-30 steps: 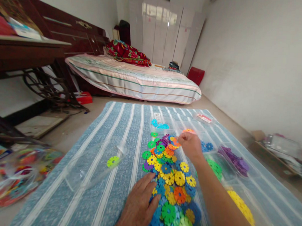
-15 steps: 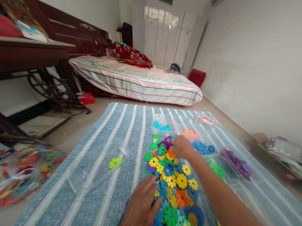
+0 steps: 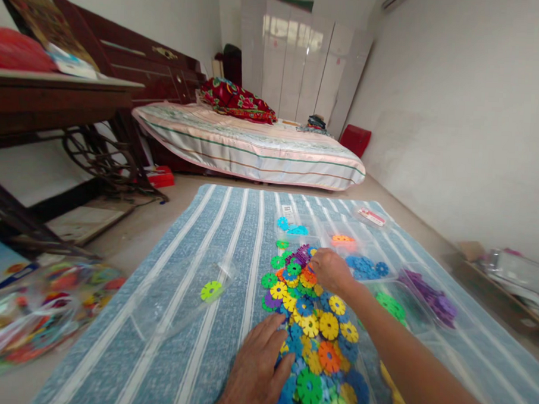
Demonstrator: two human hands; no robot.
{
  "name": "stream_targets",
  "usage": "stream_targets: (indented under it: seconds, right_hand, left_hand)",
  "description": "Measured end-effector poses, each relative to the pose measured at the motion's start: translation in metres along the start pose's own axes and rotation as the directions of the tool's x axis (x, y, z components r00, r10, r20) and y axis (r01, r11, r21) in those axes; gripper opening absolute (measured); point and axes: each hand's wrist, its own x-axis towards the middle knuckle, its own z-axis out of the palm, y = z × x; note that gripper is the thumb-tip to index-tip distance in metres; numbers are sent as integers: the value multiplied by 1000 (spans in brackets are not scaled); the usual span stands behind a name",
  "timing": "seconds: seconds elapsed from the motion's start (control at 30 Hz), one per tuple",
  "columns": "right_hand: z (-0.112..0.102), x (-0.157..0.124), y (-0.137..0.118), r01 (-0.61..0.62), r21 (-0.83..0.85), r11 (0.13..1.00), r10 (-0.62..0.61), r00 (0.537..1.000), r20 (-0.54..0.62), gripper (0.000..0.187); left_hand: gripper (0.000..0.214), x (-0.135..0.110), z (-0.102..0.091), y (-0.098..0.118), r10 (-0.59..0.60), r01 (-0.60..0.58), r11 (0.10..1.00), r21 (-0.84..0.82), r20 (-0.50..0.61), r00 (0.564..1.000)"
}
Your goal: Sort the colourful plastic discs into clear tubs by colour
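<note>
A long heap of flower-shaped plastic discs (image 3: pixel 328 325) in yellow, blue, green, orange and purple lies on the striped cloth. My left hand (image 3: pixel 259 362) rests palm down against the heap's near left side, fingers stretched and slightly apart. Farther up, my right hand (image 3: pixel 332 270) reaches over the heap's far end, its fingers bent together beside purple discs (image 3: pixel 300 256) and an orange disc (image 3: pixel 308 279). Whatever is between those fingertips is hidden. Clear boxes around that hand hold blue discs (image 3: pixel 362 267), green discs (image 3: pixel 390 307), purple discs (image 3: pixel 432 298) and orange discs (image 3: pixel 343 238).
Light blue discs (image 3: pixel 297 229) sit in another clear box at the back. On the left, a lime disc (image 3: pixel 211 291) lies with a clear plastic bag (image 3: pixel 166 316). A bag of colourful pieces (image 3: pixel 50 317) is on the floor. Behind the cloth stands a bed (image 3: pixel 254 151).
The view has shifted slightly, so everything appears a little farther right. Both hands keep nearly the same places at the heap, and the right fingers stay bent at its far end.
</note>
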Motion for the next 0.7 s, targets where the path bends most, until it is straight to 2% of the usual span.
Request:
stream_targets:
  seconds: [0.13,0.27,0.33,0.4,0.47,0.57,0.7]
  right_hand:
    - [-23,9,22,-90,19,996,91,992,-88,30]
    - [-45,23,49,-261,-5,965,254,945,-204,36]
    - [-48,28,53,-285,-19,958,274,935,-227,37]
    - [-45,30,46,-220,-34,975,209,956,-204,34]
    - [-35,31,30,-95,-48,994,87,985,-146,29]
    - [-17,32,1,73,-62,995,-77,995,-62,23]
    - [1,36,-25,127,-93,988,-129,991,-20,25]
  left_hand:
    - [19,-1,0,0,-9,9,1000,-4,24,1000]
    - [20,-3,1,-2,-9,9,1000,-18,36,999]
    - [20,-3,2,-3,-8,8,1000,-25,26,1000]
    - [21,-4,3,-4,-7,8,1000,-23,16,1000]
    - [23,-4,4,-5,1,0,1000,-15,13,1000]
    - [25,-5,5,-6,15,-15,1000,-3,14,1000]
    - [23,-5,4,-7,19,-18,1000,-13,10,1000]
